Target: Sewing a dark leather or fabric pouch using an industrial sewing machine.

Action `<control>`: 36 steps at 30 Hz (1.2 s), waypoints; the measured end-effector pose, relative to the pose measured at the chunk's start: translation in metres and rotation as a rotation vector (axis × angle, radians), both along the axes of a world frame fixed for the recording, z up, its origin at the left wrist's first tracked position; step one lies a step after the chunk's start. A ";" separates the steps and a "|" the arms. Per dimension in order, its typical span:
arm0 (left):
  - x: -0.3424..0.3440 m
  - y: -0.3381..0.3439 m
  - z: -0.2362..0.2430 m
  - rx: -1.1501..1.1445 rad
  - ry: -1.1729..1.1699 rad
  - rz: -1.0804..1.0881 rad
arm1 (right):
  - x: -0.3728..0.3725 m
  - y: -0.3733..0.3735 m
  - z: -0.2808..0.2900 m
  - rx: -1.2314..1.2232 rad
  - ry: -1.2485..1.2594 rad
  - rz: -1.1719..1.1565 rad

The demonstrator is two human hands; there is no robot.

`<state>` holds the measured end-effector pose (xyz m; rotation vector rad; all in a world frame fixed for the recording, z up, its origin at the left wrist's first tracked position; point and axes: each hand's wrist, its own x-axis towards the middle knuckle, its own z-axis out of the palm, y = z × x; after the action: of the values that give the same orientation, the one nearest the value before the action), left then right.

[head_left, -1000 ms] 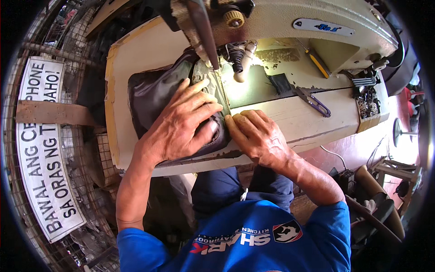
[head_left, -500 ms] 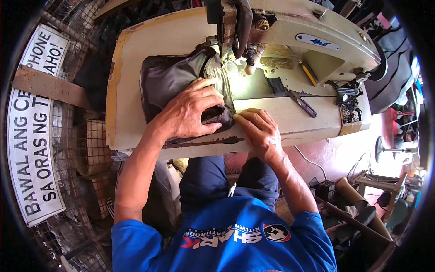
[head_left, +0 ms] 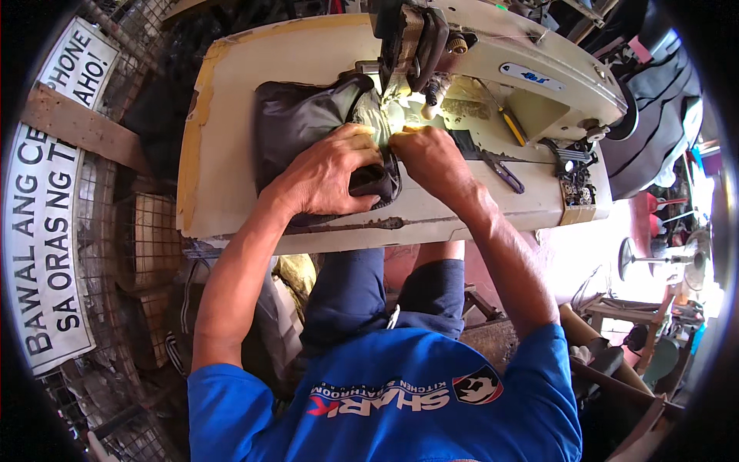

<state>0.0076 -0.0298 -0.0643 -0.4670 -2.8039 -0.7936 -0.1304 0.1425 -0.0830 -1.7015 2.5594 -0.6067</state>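
Observation:
A dark grey-brown piece of satiny fabric (head_left: 296,127) lies bunched on the bed of a cream sewing machine (head_left: 523,42). Its lighter edge strip runs under the lit needle area, where the presser foot is hard to make out. My left hand (head_left: 327,173) rests over the fabric, fingers curled and thumb stretched toward me, gripping a rolled dark fold of it. Close in front of the needle, my right hand (head_left: 435,158) is closed, its fingertips pinching the right edge of the fabric. What lies under its fingers is partly hidden.
Right of my right hand are thread snips (head_left: 502,171), a yellow-handled screwdriver (head_left: 512,125) and a black scrap (head_left: 464,143). A wire mesh with a white sign (head_left: 48,231) stands at left. A fan (head_left: 627,258) is farther right.
My right hand has moved away from me along the fabric's edge, from near the table's front to beside the needle. My left hand keeps its hold, and the view has shifted slightly.

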 end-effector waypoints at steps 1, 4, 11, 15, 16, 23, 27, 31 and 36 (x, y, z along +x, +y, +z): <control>0.000 0.000 -0.001 0.009 0.008 0.010 | -0.001 0.000 0.000 -0.020 0.081 0.062; 0.001 -0.001 -0.003 0.034 0.024 0.006 | -0.007 0.000 -0.001 -0.022 0.215 0.145; 0.000 -0.002 -0.005 0.046 0.080 -0.030 | -0.023 -0.004 -0.007 -0.104 -0.055 0.232; 0.000 -0.002 -0.005 0.084 0.098 -0.018 | -0.001 0.025 0.003 -0.164 -0.388 0.084; 0.000 -0.003 -0.005 0.087 0.119 -0.020 | 0.006 0.037 0.007 -0.228 -0.448 0.111; -0.001 0.001 -0.003 0.032 0.081 -0.018 | 0.015 0.089 0.011 -0.230 -0.447 -0.095; 0.000 0.008 0.002 -0.090 0.076 0.022 | 0.012 0.085 0.007 -0.340 -0.282 -0.180; -0.004 0.011 0.006 -0.180 -0.050 0.043 | 0.005 0.095 0.012 -0.423 -0.169 -0.262; -0.009 0.012 0.005 -0.198 -0.102 0.044 | -0.039 0.140 0.037 -0.486 0.244 -0.372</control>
<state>-0.0019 -0.0182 -0.0593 -0.4044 -2.9921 -0.5473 -0.1697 0.2825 -0.0464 -1.4755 3.1360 -1.1919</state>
